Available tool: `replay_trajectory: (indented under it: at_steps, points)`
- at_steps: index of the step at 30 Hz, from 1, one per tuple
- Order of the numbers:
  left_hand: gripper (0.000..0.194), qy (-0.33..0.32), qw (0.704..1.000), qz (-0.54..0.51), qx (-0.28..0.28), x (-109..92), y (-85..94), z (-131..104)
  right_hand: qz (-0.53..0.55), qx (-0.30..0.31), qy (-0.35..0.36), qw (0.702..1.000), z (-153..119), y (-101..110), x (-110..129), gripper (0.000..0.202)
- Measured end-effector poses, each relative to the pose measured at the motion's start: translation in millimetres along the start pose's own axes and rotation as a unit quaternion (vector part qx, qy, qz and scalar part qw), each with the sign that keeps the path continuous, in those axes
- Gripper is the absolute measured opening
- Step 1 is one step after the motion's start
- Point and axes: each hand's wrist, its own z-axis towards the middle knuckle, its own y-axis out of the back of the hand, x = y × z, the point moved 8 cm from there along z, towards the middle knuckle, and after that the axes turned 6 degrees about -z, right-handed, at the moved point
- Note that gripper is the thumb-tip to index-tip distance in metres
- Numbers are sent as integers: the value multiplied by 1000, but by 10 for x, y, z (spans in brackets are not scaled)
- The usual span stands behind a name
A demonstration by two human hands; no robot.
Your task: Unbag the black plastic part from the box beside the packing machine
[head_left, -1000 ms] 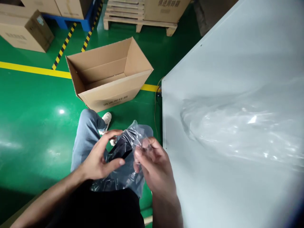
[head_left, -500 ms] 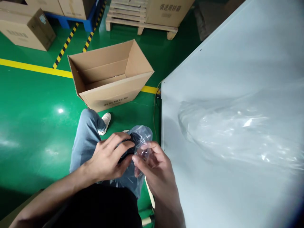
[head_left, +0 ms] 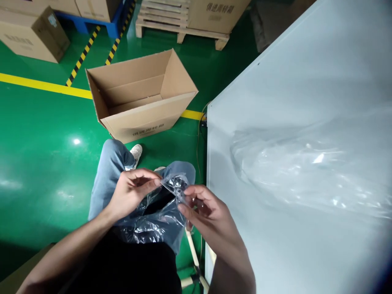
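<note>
A clear plastic bag [head_left: 150, 228] lies across my lap, its upper part raised between my two hands. My left hand [head_left: 131, 192] pinches the bag's edge between thumb and fingers. On the other side, my right hand [head_left: 202, 204] has its thumb and fingers closed on the bunched film. Below the fingers a black item [head_left: 159, 203] shows through the plastic; its kind cannot be made out. Neither hand touches the table to the right.
An open, tall cardboard box [head_left: 147, 118] stands on the green floor ahead of my knees. A pale table [head_left: 263, 253] fills the right side, with a clear plastic sheet [head_left: 294, 171] on it. Farther back are a wooden pallet [head_left: 162, 24], a blue pallet [head_left: 113, 28] and a closed carton [head_left: 27, 36].
My left hand has let go of the black item and now pinches the bag's edge. The item sits lower, inside or behind the film. My right hand has shifted slightly right.
</note>
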Motion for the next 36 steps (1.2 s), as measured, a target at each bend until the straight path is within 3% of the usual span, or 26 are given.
replay_trajectory:
  at_steps: [4,9,13,17,20,23,26,29,30,32,34,36]
  points:
    - [30,103,988,-90,-65,211,138,104,15,-22,-7,1000,-55,88,-26,30]
    - [31,212,970,-118,-14,464,27,175,119,26,-14,992,-21,-23,-109,36]
    - [37,218,961,-169,-19,516,57,220,156,-36,-9,987,71,61,-114,36]
    - [58,200,959,-178,90,522,-83,192,156,-35,-4,987,130,-9,-54,36]
    - [81,193,960,-146,141,591,-163,144,147,-23,2,989,163,-79,5,38]
    - [59,201,963,-81,161,670,-178,123,133,-40,6,990,212,-24,70,43]
    - [41,151,983,-32,101,592,-46,200,89,-151,46,984,231,221,161,55]
    - [37,60,998,20,-22,382,179,283,37,-269,95,958,155,325,164,70]
    - [37,28,997,41,-65,304,249,294,18,-272,93,958,148,253,109,75]
    - [36,-26,988,72,-132,173,345,295,-33,-220,62,973,179,-24,-69,79]
    - [34,-53,981,91,-161,108,386,297,-85,-141,30,986,216,-335,-262,60]
    - [32,-55,981,99,-160,95,397,312,-116,-94,15,989,234,-512,-386,43]
